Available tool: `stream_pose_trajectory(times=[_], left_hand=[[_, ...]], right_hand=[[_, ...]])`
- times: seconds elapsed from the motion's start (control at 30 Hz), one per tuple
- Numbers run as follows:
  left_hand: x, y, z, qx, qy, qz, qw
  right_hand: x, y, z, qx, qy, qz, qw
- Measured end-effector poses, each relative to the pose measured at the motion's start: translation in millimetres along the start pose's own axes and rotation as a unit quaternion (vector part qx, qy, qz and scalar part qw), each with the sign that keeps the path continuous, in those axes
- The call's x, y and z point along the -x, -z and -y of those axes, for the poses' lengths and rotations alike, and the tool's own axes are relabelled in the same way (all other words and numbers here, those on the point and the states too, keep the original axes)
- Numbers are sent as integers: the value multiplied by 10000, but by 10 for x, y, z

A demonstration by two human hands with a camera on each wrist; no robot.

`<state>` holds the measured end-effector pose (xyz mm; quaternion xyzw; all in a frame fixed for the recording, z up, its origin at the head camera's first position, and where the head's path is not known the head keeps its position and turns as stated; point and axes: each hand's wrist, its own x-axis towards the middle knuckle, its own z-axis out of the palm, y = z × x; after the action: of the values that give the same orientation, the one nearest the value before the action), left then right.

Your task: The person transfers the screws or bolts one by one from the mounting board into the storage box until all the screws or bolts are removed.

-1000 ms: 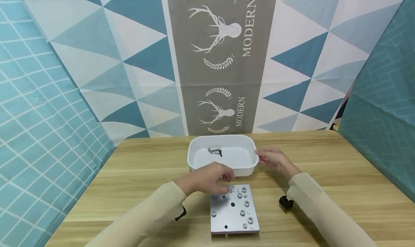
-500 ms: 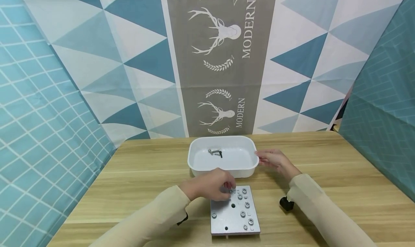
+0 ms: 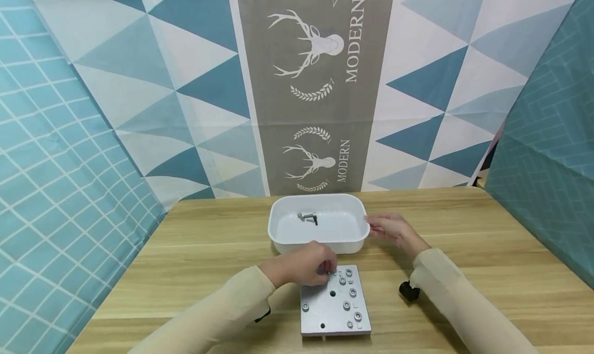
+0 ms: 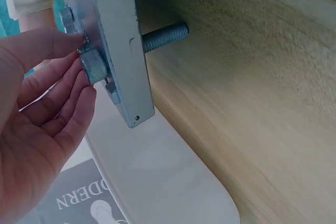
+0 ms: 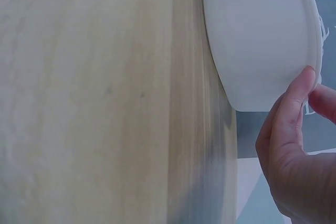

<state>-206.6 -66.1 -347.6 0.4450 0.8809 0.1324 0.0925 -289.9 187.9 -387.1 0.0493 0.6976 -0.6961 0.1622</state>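
My left hand [image 3: 306, 263] is over the far left part of a silver metal plate [image 3: 320, 312]. In the left wrist view its thumb and fingertips pinch a small screw [image 4: 85, 39] at the plate's face, mostly hidden by the fingers. Beside them a larger socket-head screw [image 4: 95, 66] stands in the plate, and a threaded shank [image 4: 165, 38] sticks out underneath. At the right end of a white plastic tray [image 3: 343, 246], my right hand [image 3: 392, 227] holds the rim between thumb and fingers. Several loose screws [image 3: 308, 218] lie in the tray.
Several socket-head screws [image 3: 352, 292] sit in the plate, mostly along its right side, and open holes [image 3: 332, 293] show in its face. The wooden table [image 3: 209, 230] ends at a patterned cloth [image 3: 213, 85] behind. A black wrist device [image 3: 409, 291] hangs under the right sleeve.
My left hand has lowered slightly toward the plate, and its fingers have closed in at the small screw. The right hand stays on the tray's rim.
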Motion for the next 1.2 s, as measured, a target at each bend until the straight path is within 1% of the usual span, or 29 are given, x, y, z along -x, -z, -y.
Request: stream_pose_trajectory(times=[0.13, 0.33, 0.57, 0.83, 0.93, 1.2], left_hand=[[-11, -18, -1, -128, 46, -10, 9999], [-17, -36, -3, -276, -19, -62, 9996], [-12, -33, -13, -323, -39, -87, 9994], [-19, -26, -28, -315, 38, -106, 9994], [-23, -30, -21, -248, 34, -117, 9996], [-36, -27, 27, 244, 122, -111, 9996]], right_hand=[[11, -9, 0, -82, -5, 55, 10000], [21, -24, 5, -120, -38, 43, 9999], [5, -14, -6, -100, -44, 8, 9999], [3, -6, 18, -138, -86, -14, 9999], [9, -3, 29, -164, -82, 8, 9998], [21, -8, 29, -158, -24, 108, 9998]])
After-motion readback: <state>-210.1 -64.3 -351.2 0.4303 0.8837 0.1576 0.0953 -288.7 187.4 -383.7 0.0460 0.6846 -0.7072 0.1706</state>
